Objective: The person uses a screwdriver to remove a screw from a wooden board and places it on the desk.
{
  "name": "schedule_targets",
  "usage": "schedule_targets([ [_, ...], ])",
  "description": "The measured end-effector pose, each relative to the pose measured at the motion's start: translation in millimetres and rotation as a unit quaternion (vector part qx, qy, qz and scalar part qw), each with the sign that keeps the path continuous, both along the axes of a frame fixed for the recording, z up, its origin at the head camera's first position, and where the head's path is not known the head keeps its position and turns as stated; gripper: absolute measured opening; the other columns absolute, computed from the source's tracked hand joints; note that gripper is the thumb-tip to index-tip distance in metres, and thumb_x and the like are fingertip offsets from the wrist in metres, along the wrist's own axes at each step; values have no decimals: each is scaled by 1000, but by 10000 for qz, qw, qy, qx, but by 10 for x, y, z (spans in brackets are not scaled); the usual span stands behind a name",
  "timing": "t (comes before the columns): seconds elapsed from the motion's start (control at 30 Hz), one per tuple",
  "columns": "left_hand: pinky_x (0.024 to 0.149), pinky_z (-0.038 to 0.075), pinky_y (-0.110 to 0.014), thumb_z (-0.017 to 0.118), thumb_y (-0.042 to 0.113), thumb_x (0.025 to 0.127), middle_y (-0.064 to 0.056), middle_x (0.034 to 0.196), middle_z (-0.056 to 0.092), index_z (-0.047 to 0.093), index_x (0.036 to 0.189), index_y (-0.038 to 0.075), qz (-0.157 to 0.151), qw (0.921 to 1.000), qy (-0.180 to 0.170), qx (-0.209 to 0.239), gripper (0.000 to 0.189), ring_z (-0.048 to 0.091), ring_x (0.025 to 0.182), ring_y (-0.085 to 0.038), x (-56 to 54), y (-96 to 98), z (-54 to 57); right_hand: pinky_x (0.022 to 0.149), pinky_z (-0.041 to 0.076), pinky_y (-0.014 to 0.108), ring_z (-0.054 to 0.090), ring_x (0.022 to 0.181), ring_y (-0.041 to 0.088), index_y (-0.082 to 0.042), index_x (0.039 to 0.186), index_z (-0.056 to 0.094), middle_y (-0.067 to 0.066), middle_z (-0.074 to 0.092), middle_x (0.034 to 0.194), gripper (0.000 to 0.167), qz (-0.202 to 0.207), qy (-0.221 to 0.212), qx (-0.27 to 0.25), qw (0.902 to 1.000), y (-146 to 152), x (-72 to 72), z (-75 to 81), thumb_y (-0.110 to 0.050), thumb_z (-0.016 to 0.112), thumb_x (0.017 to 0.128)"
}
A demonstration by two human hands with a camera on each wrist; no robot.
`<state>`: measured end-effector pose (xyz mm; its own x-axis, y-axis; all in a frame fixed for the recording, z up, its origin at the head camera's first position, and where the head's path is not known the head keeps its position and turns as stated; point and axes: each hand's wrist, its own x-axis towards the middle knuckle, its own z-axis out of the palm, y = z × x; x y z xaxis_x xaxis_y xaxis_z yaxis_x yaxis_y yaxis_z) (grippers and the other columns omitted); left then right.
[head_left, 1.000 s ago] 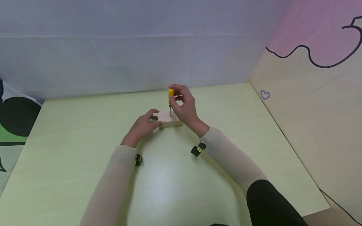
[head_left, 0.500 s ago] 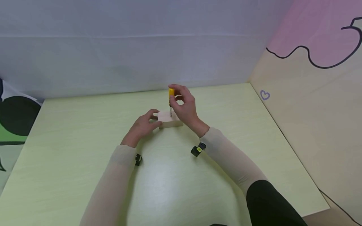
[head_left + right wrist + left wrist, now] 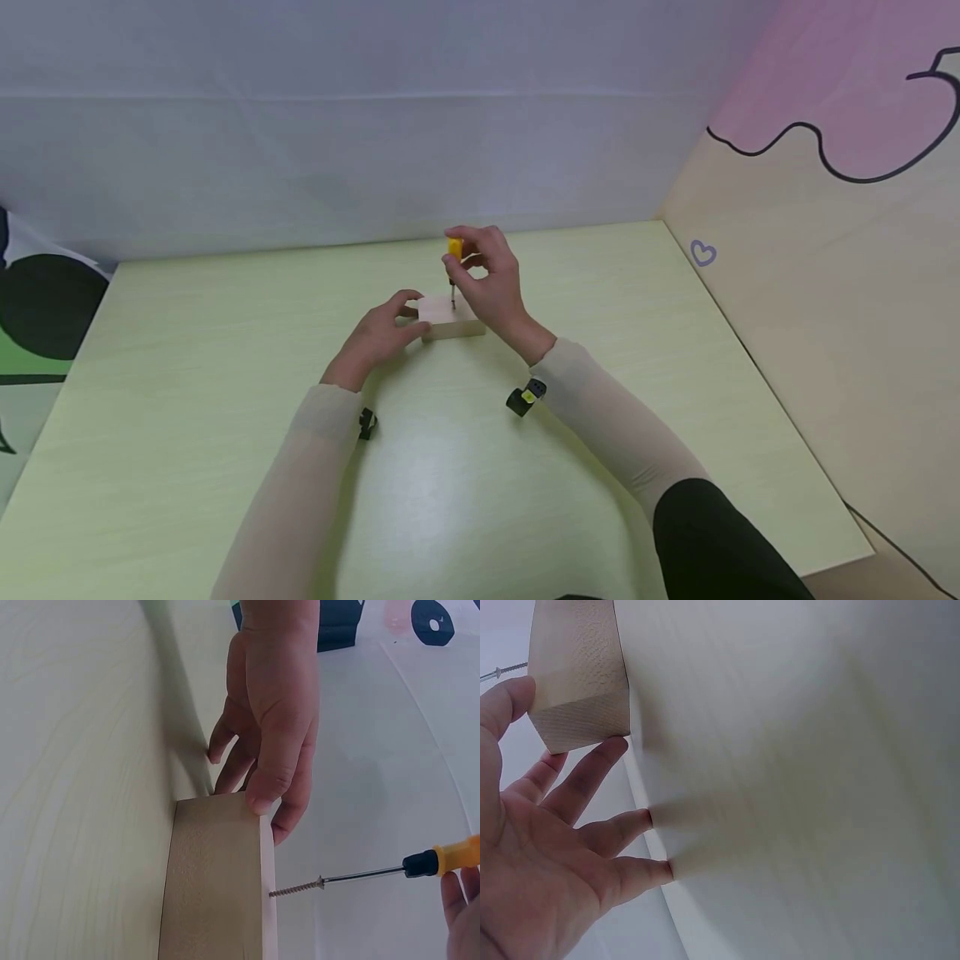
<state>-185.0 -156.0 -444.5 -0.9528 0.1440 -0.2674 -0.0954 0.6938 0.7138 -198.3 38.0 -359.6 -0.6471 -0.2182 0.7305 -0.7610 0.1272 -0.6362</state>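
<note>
A pale wooden block [image 3: 452, 330] lies on the table toward its far edge. My left hand [image 3: 377, 335] holds the block's left end between thumb and fingers; in the left wrist view, two other fingertips touch the tabletop. A threaded screw [image 3: 296, 889] stands out of the block's top face, its point at the wood. My right hand [image 3: 497, 285] pinches the yellow handle of a screwdriver [image 3: 455, 248], thumb on the near side and fingers around the top. In the right wrist view the screwdriver's shaft lines up with the screw, tip at its head.
The light green table [image 3: 225, 467] reaches a grey-white backdrop [image 3: 360, 167] just behind the block. On the right, a beige wall panel [image 3: 825, 292] with a pink drawing borders the table. A dark cable [image 3: 900, 548] runs near the table's front right corner.
My right thumb and fingers have shifted on the screwdriver handle, and the thumb has slid slightly left. The screwdriver's lower end has moved a touch right. Left hand and block stay put.
</note>
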Motion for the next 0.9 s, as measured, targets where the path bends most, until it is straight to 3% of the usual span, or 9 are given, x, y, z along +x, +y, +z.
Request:
schedule_targets([
  [0.4, 108, 33, -54, 55, 49, 93, -5, 142, 52, 34, 144, 29, -11, 10000, 12, 11, 58, 42, 134, -30, 2, -6, 2, 68, 55, 39, 60, 82, 33, 9, 112, 62, 24, 55, 91, 29, -100, -21, -12, 9999, -20, -4, -12, 15, 54, 85],
  [0.63, 108, 33, -55, 55, 49, 93, -4, 142, 52, 34, 144, 30, 13, 10000, -20, 22, 59, 41, 135, -30, 5, -4, 10, 66, 54, 37, 59, 79, 34, 9, 111, 63, 23, 53, 89, 26, -34, 61, 5, 10000, -9, -9, -23, 11, 62, 85],
  [0.9, 108, 33, -54, 54, 49, 93, -5, 142, 52, 33, 144, 29, -7, 10000, 24, 20, 59, 41, 135, -31, 2, -8, -6, 65, 55, 43, 60, 79, 34, 11, 112, 60, 24, 53, 89, 29, -72, 155, -78, 9998, -17, 6, -9, 13, 62, 83],
])
